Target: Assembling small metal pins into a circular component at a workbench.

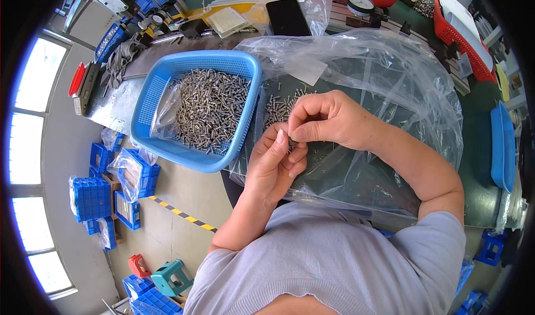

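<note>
Small metal pieces (292, 144) are held in the curled fingers of the left hand (271, 162), right under the right hand's (334, 121) fingertips; both hands about equally near. Right thumb and forefinger are pinched together, touching or nearly touching the left fingertips; whether a piece is gripped between them cannot be told. Long axis of the held pieces is mostly hidden. A loose pile of like pieces (276, 110) is seen just beyond the left fingers, axes mixed; a blue basket (144, 110), filled with more, is placed left of the pile
</note>
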The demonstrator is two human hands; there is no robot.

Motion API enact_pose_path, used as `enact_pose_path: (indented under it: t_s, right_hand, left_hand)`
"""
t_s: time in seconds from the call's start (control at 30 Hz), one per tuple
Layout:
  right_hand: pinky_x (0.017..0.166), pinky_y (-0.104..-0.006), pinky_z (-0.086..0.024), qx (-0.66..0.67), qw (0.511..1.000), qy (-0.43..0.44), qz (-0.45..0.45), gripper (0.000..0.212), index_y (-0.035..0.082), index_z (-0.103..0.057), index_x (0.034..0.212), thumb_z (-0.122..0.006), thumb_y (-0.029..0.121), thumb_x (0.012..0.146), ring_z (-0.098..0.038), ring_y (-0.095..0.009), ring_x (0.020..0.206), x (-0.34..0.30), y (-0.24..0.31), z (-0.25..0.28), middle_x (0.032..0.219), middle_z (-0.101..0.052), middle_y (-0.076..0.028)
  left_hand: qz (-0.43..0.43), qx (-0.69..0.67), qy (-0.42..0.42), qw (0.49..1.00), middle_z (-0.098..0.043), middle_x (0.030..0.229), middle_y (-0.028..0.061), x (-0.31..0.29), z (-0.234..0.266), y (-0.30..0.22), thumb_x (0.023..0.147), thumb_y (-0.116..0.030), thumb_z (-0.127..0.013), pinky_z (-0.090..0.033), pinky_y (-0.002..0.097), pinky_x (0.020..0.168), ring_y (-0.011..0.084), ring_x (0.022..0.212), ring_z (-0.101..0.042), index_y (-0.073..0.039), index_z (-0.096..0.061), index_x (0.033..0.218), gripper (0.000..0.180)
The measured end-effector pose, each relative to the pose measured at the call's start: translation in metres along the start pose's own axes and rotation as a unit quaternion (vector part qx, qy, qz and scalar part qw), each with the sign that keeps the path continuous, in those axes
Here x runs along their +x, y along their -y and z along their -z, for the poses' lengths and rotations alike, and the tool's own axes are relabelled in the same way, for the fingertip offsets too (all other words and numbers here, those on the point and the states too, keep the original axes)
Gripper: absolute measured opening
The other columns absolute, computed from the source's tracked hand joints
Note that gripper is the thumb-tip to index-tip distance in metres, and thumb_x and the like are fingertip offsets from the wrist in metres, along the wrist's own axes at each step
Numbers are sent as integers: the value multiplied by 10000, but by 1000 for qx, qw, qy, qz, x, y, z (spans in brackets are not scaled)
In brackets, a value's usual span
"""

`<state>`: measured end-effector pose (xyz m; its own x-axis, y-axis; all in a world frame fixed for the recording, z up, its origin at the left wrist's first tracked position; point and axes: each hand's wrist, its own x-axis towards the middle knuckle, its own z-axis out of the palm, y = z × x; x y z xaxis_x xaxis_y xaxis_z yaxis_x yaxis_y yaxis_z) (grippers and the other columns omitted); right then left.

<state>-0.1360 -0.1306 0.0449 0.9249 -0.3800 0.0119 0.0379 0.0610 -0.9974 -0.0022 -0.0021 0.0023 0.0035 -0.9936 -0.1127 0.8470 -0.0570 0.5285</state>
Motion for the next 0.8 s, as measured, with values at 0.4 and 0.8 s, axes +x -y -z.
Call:
enact_pose_path:
  t_s: [0.4, 0.8]
  right_hand:
    - [698, -211, -481, 88, 996, 4, -26, 116, -4, -647, 892, -658, 108, 862, -587, -71, 710, 1, -5, -3, 791, -638, -11]
    - [756, -233, -453, -36, 999, -4, 13, 101, 37, -616, 906, -671, 46, 822, -555, -89, 823, 2, -4, -4, 900, -562, 3]
  left_hand:
    - [0, -6, -1, 1000, -557, 870, 57, -1, 2, 0, 936, -242, -568, -356, 206, 506, 94, 656, -438, -74, -525, 1028, 196]
    - [6, 21, -9, 1000, -505, 810, 1, 2, -2, -1, 915, -288, -601, -333, 196, 488, 79, 630, -404, -69, -525, 1002, 248]
